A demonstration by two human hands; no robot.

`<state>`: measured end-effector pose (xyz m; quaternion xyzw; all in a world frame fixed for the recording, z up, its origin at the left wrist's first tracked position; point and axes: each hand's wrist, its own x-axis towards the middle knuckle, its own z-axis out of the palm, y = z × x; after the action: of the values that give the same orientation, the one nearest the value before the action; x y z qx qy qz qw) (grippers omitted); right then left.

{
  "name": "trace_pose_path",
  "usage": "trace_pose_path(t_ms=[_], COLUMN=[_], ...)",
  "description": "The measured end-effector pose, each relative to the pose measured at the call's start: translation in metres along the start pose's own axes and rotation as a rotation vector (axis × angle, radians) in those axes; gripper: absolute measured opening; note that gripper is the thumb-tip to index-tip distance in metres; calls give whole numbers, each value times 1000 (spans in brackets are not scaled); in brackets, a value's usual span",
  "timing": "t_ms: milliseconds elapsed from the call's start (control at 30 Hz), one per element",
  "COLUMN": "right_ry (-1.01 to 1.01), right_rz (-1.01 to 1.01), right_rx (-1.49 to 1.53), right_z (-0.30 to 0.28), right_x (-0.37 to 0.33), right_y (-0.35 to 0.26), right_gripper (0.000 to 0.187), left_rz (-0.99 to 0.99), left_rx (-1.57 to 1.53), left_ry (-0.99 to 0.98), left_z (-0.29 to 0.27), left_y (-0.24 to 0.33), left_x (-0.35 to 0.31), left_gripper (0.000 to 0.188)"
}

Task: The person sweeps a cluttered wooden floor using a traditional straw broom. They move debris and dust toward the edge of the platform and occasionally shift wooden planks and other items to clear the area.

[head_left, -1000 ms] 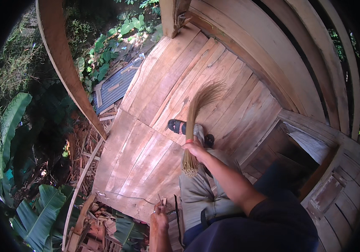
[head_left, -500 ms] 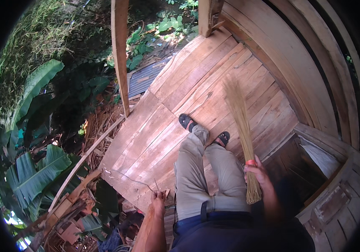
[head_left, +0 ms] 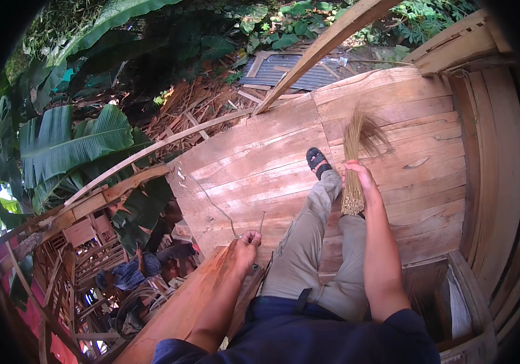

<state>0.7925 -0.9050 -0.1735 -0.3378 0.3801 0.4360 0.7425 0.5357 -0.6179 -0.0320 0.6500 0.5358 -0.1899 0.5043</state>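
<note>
My right hand (head_left: 360, 176) is closed around a broom of thin straw-coloured sticks (head_left: 352, 142). Its bound butt end points toward me, and its loose tips fan out and blur over the plank floor. My left hand (head_left: 248, 246) is closed in a pinch by the end of a broad wooden beam (head_left: 202, 285). A thin bent wire (head_left: 214, 205) runs from the floor to these fingers, and a short thin rod (head_left: 262, 221) sticks up beside them. Whether the wire and rod are one piece I cannot tell.
I stand on a raised plank floor (head_left: 260, 155). Wooden rails (head_left: 163, 147) and a slanting post (head_left: 314, 54) border it. A framed opening (head_left: 432, 291) lies at the right, beside a plank wall (head_left: 505, 139). Below left are stacked timber and what looks like a person in blue (head_left: 132, 272).
My view has swung to the left. The right hand has carried the broom forward, away from my body, and its tips now sweep in a blur. The left hand stays by the beam.
</note>
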Motion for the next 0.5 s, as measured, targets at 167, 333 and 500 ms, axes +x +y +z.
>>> trace_pose_path(t_ms=[167, 333, 500], right_ry=[-95, 211, 134], right_rz=[-164, 23, 380], right_rx=[-407, -323, -605], right_z=[104, 111, 118], right_x=[-42, -120, -181], right_y=[-35, 11, 28], right_gripper=[51, 35, 48], left_rz=[-25, -143, -246], left_rx=[-80, -228, -442], left_ry=[97, 158, 207], left_z=[-41, -57, -42], left_y=[-16, -29, -65], left_x=[20, 15, -1], left_gripper=[12, 11, 11])
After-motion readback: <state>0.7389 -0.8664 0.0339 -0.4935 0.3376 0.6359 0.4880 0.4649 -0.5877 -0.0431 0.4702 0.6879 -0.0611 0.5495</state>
